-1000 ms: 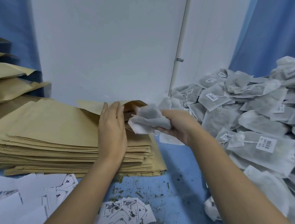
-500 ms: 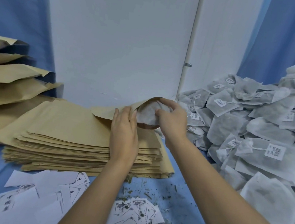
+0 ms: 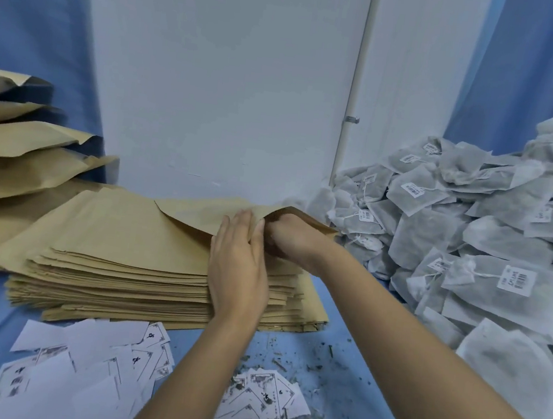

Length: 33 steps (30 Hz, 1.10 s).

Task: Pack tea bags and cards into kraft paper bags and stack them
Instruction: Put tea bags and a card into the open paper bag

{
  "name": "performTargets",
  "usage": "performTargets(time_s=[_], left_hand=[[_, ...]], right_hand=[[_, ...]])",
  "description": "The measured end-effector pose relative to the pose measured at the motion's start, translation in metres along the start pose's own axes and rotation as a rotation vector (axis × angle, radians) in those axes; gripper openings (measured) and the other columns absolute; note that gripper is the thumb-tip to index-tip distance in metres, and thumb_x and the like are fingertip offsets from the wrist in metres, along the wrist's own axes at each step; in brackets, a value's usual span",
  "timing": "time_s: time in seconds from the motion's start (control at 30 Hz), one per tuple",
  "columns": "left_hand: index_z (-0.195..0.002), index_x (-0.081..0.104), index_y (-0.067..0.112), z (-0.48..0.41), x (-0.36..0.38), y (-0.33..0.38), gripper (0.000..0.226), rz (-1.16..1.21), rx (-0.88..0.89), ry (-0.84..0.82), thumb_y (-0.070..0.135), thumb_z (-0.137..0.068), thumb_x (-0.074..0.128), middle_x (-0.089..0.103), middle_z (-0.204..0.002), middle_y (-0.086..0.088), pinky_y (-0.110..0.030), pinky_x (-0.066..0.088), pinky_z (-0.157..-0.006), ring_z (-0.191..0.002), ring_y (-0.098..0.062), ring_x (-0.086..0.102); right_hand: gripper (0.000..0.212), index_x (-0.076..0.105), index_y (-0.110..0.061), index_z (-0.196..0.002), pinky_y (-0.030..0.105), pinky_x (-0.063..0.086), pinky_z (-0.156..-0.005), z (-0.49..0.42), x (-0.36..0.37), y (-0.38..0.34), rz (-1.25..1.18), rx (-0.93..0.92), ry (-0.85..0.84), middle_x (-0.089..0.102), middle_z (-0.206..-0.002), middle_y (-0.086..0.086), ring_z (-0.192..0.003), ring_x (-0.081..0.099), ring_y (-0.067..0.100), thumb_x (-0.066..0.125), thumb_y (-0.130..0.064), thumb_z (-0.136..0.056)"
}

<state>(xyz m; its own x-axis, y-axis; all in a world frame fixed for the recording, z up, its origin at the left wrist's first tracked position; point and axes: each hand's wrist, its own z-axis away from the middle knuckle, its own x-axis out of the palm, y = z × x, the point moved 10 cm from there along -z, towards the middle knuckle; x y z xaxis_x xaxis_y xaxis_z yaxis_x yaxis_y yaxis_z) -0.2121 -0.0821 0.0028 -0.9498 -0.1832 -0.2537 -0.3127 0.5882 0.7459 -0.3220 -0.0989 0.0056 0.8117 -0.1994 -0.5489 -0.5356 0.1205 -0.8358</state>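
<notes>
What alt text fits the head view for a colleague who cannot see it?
The right hand reaches into the open mouth of the top kraft bag while the left hand lies flat on it, atop a stack of flat kraft bags. Tea bags are heaped on the right, printed cards lie in front.

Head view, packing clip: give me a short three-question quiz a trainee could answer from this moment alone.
1. True or false: the left hand lies flat on the stack of empty kraft bags.
2. Fill in: the tea bag pile sits on the person's ____ side; the printed cards lie nearest the camera.
3. Multiple choice: the right hand reaches A) into the tea bag pile, B) into the open mouth of the top kraft bag, C) onto the printed cards.

Key: 1 true; 2 right; 3 B.
</notes>
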Motion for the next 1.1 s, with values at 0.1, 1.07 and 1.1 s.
performTargets(time_s=[0.1,1.07,1.1], left_hand=[[-0.136,0.049,0.013,-0.007,-0.005,-0.006,0.051,-0.008,-0.015,0.011,0.040,-0.099,0.027,0.050,-0.141,-0.003,-0.040,0.028,-0.113,-0.138,-0.020,0.034],[-0.132,0.054,0.013,-0.003,0.014,0.010,0.052,0.235,-0.060,0.037,0.043,-0.098,0.026,0.056,-0.134,-0.001,-0.041,0.036,-0.107,-0.132,-0.020,0.042],[-0.132,0.054,0.013,-0.003,0.016,0.012,0.053,0.256,-0.064,0.050,0.043,-0.098,0.026,0.056,-0.133,-0.002,-0.042,0.036,-0.107,-0.132,-0.021,0.043]], right_hand=[[0.032,0.061,0.000,-0.095,0.037,0.044,-0.084,0.015,-0.021,-0.009,0.380,-0.092,0.184,0.062,-0.100,0.020,-0.093,0.056,0.031,0.034,-0.015,-0.100],[0.024,0.055,-0.016,-0.074,0.029,0.037,-0.062,0.048,-0.097,0.116,-0.622,0.145,0.978,0.056,-0.071,-0.003,-0.067,0.048,0.017,0.038,-0.018,-0.090],[0.021,0.053,-0.014,-0.076,0.031,0.039,-0.063,0.041,-0.098,0.134,-0.695,0.196,0.919,0.054,-0.072,0.000,-0.065,0.046,0.018,0.037,-0.016,-0.091]])
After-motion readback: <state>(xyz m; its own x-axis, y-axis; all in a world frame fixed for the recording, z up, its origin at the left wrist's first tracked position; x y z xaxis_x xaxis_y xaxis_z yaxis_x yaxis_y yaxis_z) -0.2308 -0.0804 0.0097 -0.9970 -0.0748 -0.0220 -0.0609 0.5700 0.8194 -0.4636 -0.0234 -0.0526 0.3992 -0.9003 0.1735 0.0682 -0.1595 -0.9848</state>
